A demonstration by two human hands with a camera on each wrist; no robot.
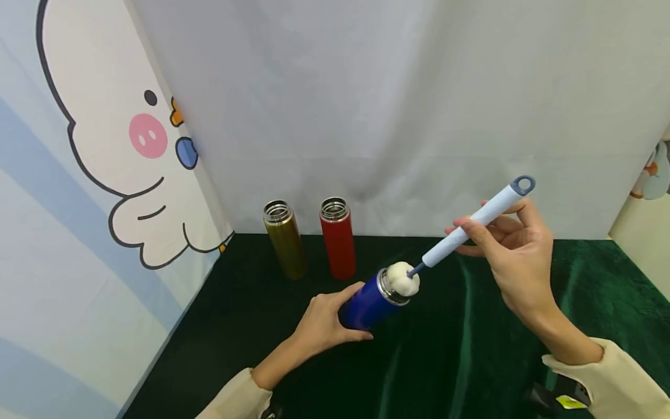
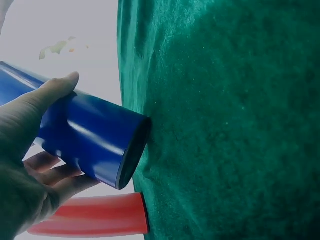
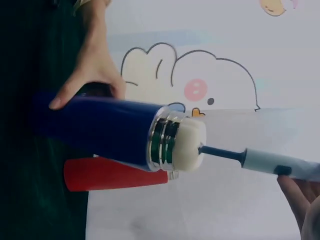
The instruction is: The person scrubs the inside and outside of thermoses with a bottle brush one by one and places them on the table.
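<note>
My left hand (image 1: 325, 319) grips a blue thermos bottle (image 1: 369, 302) round its body, tilted with its metal mouth up and to the right. In the left wrist view the thumb lies over the blue bottle (image 2: 95, 135) and the fingers curl beneath it. Between thumb and fingers my right hand (image 1: 515, 253) pinches the pale blue handle of a bottle brush (image 1: 471, 230), whose grey end has a hanging loop. The brush's white sponge head (image 3: 189, 145) sits at the bottle's mouth, with much of it bulging outside the rim.
A gold-green bottle (image 1: 287, 244) and a red bottle (image 1: 338, 241) stand uncapped behind the blue one, near the pale back curtain (image 1: 398, 116). Dark green cloth (image 1: 429, 361) covers the table. A cartoon-printed sheet (image 1: 94, 244) hangs at the left.
</note>
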